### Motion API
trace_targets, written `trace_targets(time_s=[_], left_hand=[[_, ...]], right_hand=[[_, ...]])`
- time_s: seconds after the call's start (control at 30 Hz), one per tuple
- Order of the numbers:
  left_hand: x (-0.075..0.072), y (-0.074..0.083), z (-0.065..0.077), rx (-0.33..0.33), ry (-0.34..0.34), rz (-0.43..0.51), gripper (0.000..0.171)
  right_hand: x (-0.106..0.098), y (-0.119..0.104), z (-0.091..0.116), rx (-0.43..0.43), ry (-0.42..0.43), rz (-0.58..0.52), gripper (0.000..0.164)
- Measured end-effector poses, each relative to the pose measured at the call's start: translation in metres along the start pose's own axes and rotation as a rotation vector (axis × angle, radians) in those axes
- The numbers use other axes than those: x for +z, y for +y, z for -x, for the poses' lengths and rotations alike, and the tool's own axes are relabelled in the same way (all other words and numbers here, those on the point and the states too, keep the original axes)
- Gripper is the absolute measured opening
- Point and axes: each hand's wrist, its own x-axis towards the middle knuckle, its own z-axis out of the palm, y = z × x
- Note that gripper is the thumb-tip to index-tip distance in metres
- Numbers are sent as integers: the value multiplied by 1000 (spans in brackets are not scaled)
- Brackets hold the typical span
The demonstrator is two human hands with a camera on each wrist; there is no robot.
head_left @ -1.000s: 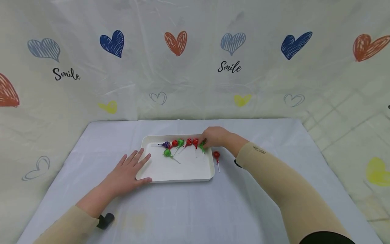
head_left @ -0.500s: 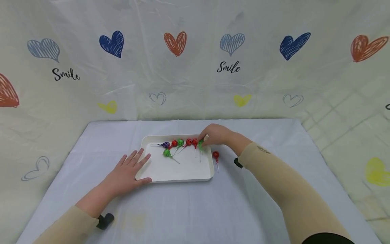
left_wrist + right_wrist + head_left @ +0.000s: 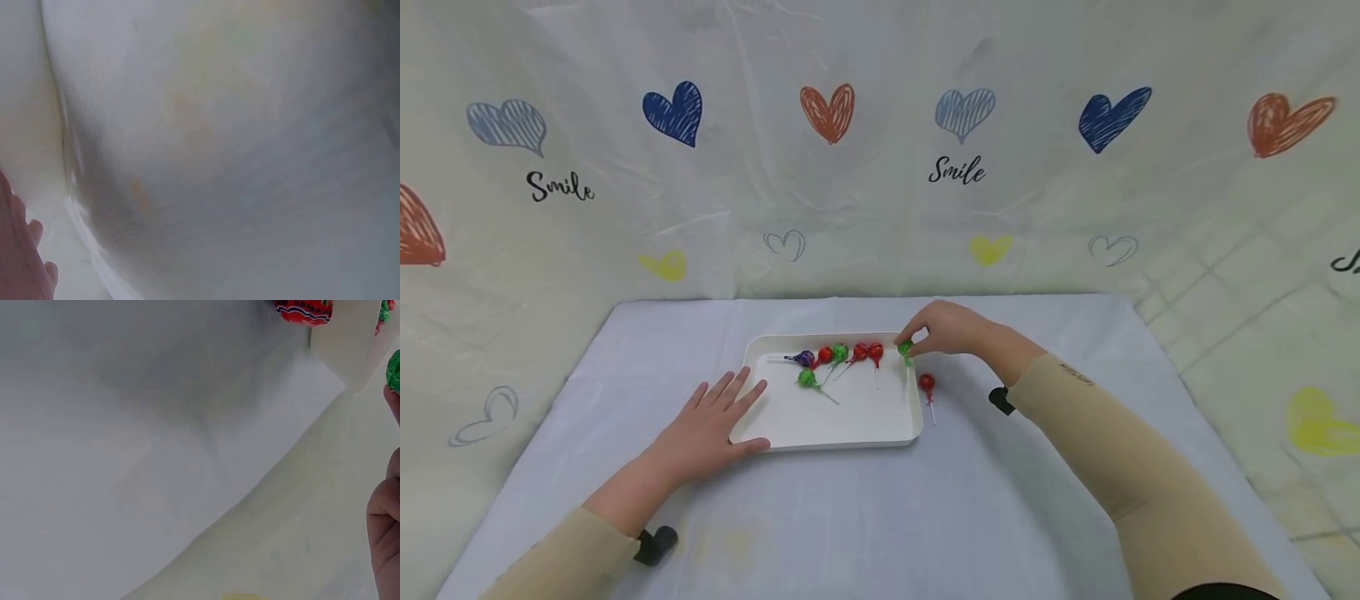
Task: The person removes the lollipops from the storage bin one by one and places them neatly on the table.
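Between thumb and fingers, my right hand (image 3: 951,327) pinches a green lollipop (image 3: 906,348) by its wrapped head, over the far right corner of a white tray (image 3: 850,425). The same green lollipop (image 3: 394,372) shows at the right edge of the right wrist view. My left hand (image 3: 703,429) lies with straight, spread fingers on the tray's near left corner. Along the tray's far side lie a purple lollipop (image 3: 805,358), several red ones and a green lollipop (image 3: 840,353). Another green lollipop (image 3: 807,378) lies just nearer, its stick slanting right.
A red lollipop (image 3: 927,382) lies on the white tablecloth (image 3: 820,517), just right of the tray. Behind the table hangs a pale backdrop (image 3: 865,192) printed with hearts. The left wrist view shows mostly cloth and a bit of the left hand.
My right hand has drawn the green lollipop rightward and up, away from the red ones, to the tray's right edge. The left hand stays on the tray corner. The head view has shifted slightly.
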Motion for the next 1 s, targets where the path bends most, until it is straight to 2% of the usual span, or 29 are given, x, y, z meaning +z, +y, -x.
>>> trace_targets(time_s=[0.5,0.73,1.0], left_hand=[[-4,1,2,9,-1,9,94],[-4,1,2,6,-1,7,92],[-3,0,1,14,1,3,104]], right_hand=[[-9,35,51,58,40,-14,28],[-2,41,55,78,25,-34,28],[14,46,51,63,-23,-47,38]])
